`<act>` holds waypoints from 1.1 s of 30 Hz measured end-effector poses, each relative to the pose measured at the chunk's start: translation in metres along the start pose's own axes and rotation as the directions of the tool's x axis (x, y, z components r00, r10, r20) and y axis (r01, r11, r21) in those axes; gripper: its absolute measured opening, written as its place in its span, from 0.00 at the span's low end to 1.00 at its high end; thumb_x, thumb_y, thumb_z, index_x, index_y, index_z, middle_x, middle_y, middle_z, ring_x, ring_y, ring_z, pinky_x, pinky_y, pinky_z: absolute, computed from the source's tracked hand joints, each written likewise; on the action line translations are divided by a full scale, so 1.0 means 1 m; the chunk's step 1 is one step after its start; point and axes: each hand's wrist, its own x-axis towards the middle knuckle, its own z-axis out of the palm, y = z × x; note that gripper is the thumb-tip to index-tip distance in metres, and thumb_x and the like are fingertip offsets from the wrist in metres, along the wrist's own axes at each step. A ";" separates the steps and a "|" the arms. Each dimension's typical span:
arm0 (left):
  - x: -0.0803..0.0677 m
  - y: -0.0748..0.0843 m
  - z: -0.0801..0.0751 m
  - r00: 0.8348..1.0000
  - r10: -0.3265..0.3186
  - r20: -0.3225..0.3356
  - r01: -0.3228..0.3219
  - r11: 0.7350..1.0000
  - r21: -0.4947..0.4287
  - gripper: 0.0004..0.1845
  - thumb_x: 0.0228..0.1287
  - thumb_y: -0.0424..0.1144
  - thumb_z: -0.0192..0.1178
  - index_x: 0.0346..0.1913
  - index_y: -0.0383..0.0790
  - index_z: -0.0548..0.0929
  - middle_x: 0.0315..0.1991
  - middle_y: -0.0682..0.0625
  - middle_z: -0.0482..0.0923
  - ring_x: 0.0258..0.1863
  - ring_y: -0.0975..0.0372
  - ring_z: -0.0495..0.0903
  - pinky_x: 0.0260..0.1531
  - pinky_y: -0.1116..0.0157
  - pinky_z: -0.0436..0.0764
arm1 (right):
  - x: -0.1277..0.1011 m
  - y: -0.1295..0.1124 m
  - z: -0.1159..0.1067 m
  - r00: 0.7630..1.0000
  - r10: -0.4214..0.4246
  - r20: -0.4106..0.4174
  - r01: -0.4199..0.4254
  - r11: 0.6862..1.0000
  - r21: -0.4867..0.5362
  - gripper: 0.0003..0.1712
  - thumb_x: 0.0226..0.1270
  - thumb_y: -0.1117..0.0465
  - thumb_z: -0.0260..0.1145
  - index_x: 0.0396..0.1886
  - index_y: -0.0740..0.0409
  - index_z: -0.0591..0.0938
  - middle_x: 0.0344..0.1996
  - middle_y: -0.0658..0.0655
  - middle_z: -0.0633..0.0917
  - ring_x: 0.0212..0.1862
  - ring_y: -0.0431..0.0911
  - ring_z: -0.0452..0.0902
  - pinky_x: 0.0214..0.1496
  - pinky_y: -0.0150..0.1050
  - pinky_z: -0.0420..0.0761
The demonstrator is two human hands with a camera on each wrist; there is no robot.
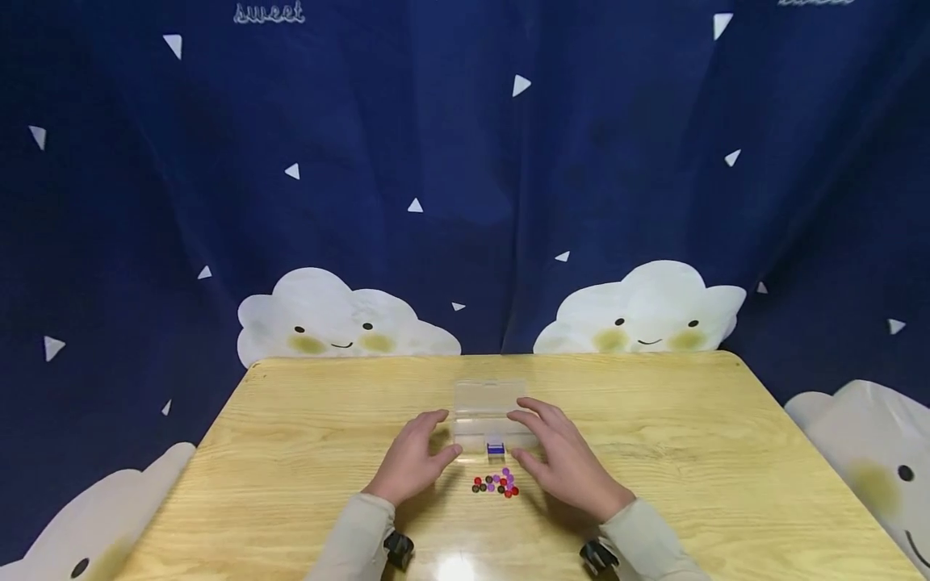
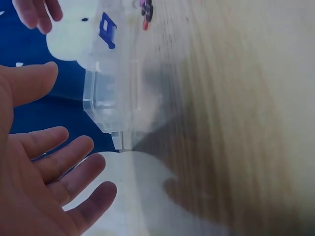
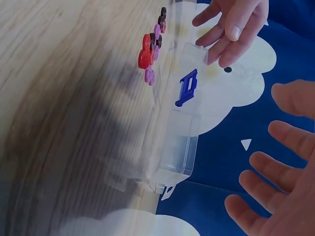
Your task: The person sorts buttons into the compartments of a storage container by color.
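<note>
A clear plastic box (image 1: 472, 426) stands on the table with its transparent lid (image 1: 490, 395) swung open toward the back. On its front side shows a small blue latch-like piece (image 1: 496, 449), also plain in the right wrist view. Just in front lie several small round pieces (image 3: 144, 59) in red, purple and black. My left hand (image 1: 416, 458) hovers at the box's left side, fingers spread and holding nothing. To the right of the box is my right hand (image 1: 570, 461), its fingers apart and loosely bent, also without anything in them.
The box and round pieces sit on a light wooden table (image 1: 305, 452) with rounded back corners. Behind it hangs a dark blue curtain (image 1: 465, 161) printed with white clouds and triangles. Dark straps (image 1: 398, 550) circle both wrists.
</note>
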 end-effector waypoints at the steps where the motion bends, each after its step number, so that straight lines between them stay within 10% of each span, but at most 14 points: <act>1: 0.001 -0.001 0.000 1.000 -0.009 0.003 0.009 1.000 -0.009 0.32 0.66 0.46 0.64 0.68 0.35 0.71 0.65 0.40 0.75 0.66 0.45 0.72 0.66 0.46 0.71 | 0.000 0.000 0.000 1.000 -0.003 0.006 0.003 1.000 0.000 0.28 0.61 0.56 0.73 0.61 0.53 0.79 0.65 0.59 0.76 0.66 0.55 0.72 0.65 0.56 0.73; 33: 0.027 -0.017 0.009 0.994 -0.060 0.096 0.064 0.997 -0.038 0.39 0.58 0.48 0.71 0.70 0.37 0.70 0.64 0.41 0.76 0.60 0.48 0.78 0.60 0.49 0.76 | -0.002 0.003 -0.001 0.995 0.067 0.072 -0.074 0.993 0.092 0.27 0.64 0.57 0.71 0.63 0.55 0.78 0.66 0.59 0.76 0.68 0.56 0.71 0.67 0.55 0.73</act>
